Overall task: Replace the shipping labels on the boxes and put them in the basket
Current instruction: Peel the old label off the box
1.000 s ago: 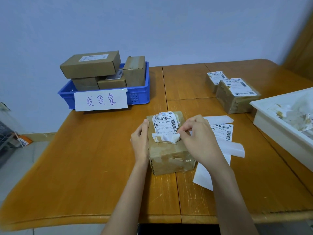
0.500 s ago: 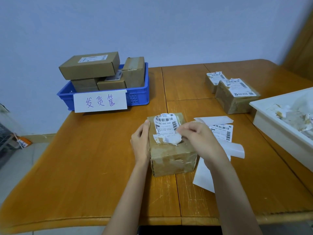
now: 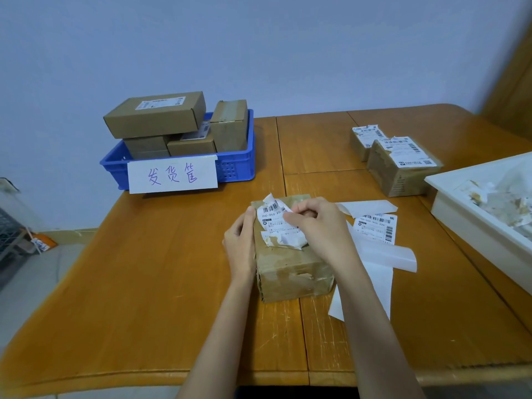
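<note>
l hand [image 3: 240,246] flat vs box [image 3: 290,272] side, steadying | r hand [image 3: 319,226] curled, pinching old label [image 3: 276,223]

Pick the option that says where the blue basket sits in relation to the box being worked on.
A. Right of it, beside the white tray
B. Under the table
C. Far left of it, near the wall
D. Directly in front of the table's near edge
C: the blue basket, filled with boxes, stands at the table's far-left side by the wall, beyond and left of the box under the hands.
</note>
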Demonstrator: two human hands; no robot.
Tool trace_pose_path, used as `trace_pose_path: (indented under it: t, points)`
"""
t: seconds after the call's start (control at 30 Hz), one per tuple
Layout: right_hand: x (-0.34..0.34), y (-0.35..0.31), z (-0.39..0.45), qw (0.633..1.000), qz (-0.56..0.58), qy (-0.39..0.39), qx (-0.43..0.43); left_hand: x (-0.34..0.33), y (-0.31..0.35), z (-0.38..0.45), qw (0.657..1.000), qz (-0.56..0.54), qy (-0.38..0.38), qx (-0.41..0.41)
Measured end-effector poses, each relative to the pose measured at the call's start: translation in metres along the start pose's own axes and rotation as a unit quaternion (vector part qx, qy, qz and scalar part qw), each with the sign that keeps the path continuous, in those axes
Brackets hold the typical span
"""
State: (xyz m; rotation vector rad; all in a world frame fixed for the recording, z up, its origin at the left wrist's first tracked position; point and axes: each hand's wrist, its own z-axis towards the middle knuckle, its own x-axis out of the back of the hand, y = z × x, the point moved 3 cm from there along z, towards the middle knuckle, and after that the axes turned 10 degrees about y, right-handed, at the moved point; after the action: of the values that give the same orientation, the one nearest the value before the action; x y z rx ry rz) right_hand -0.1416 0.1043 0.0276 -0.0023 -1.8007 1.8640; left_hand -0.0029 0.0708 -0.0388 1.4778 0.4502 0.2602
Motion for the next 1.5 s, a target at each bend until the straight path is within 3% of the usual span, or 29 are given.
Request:
trace_pose_path:
  t: [0.13, 0.37, 0.5, 0.67, 0.83, 1.0, 1.2, 1.37, 1.5]
  points:
    - [0.004, 0.006, -0.002, 0.993, 0.108, -0.027, -0.050, -0.001, -0.001, 0.002, 1.000, 0.003, 0.004, -0.001]
    - [0.002, 0.013, -0.002, 0.978, 0.191, -0.038, -0.069, -0.001, -0.003, 0.003, 1.000, 0.007, 0.007, 0.005]
    - [0.003, 0.015, 0.000, 0.981, 0.183, -0.021, -0.066, -0.001, -0.002, 0.002, 1.000, 0.001, 0.005, 0.005]
    - [0.005, 0.014, -0.011, 0.994, 0.090, 0.051, 0.016, -0.001, -0.001, 0.000, 1.000, -0.004, -0.004, 0.003]
    - [0.011, 0.008, -0.020, 0.987, 0.113, 0.042, 0.104, -0.001, -0.003, 0.002, 1.000, 0.009, 0.001, 0.002]
    - [-0.002, 0.001, -0.032, 0.965, -0.106, 0.015, 0.240, 0.000, -0.006, 0.003, 1.000, 0.016, -0.004, -0.025]
    - [-0.002, 0.009, -0.024, 0.977, -0.065, 0.036, 0.198, -0.001, -0.002, 0.002, 1.000, 0.006, -0.003, 0.000]
    - [0.000, 0.011, -0.025, 0.981, -0.028, 0.117, 0.149, 0.000, -0.001, 0.000, 1.000, -0.001, -0.006, 0.002]
    - [0.000, 0.009, -0.025, 0.985, 0.000, 0.127, 0.115, 0.000, -0.002, 0.001, 1.000, -0.002, -0.004, 0.002]
